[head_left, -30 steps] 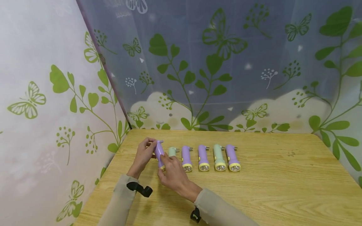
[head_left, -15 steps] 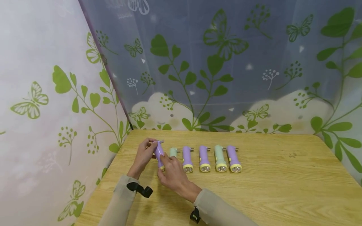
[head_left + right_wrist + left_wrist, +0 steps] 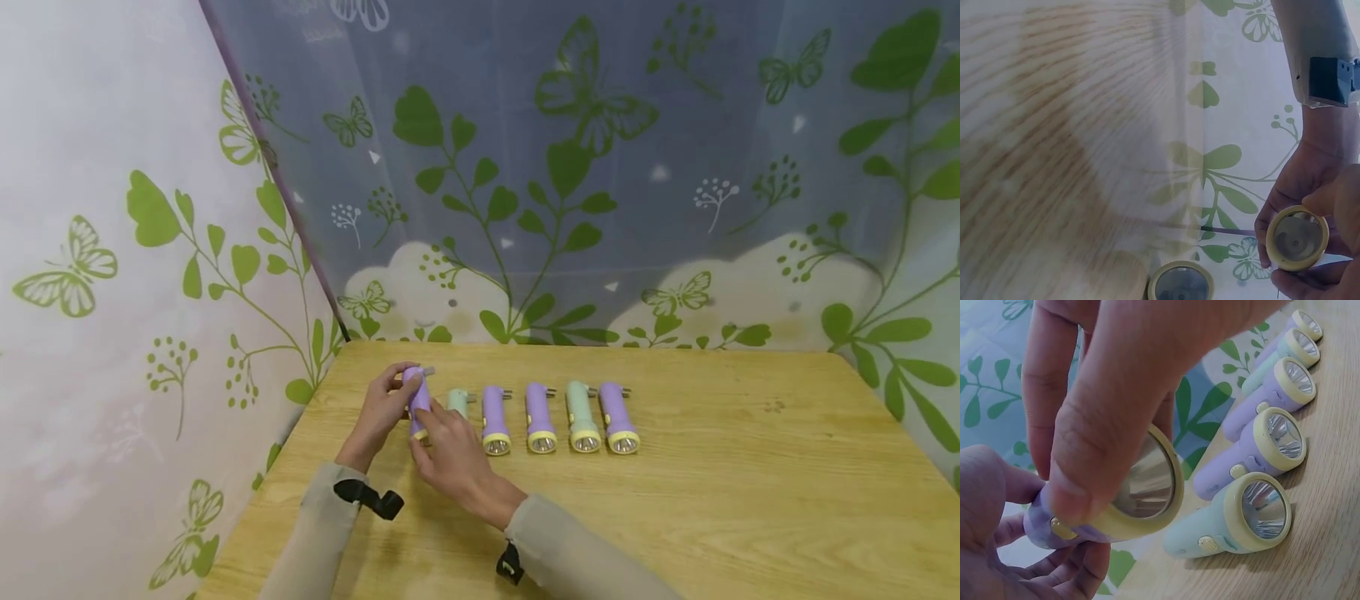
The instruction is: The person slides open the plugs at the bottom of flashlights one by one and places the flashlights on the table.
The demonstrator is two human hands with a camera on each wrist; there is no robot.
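Note:
A purple flashlight point(image 3: 419, 402) with a yellow head ring is held in both hands, its prongs at the far end pointing right. My left hand point(image 3: 377, 417) grips the body near the prongs, thumb along the top. My right hand point(image 3: 461, 465) pinches the head end between thumb and fingers. In the left wrist view, the right thumb lies over part of the yellow ring, and a yellow switch point(image 3: 1062, 529) shows on the body's side. The clear lens point(image 3: 1298, 239) faces the right wrist camera. Right beside the hands lies a green flashlight point(image 3: 457, 401), partly hidden by the right hand.
To the right, a purple flashlight point(image 3: 495, 417), another purple one point(image 3: 537, 414), a green one point(image 3: 580, 412) and a purple one point(image 3: 615, 414) lie in a row, lenses toward me. The wooden table point(image 3: 720, 492) meets patterned cloth walls behind and at left.
The held flashlight has turned slightly and now stands straighter in the head view, its head shifted left. My right hand has moved slightly left with it. The row of flashlights stays put.

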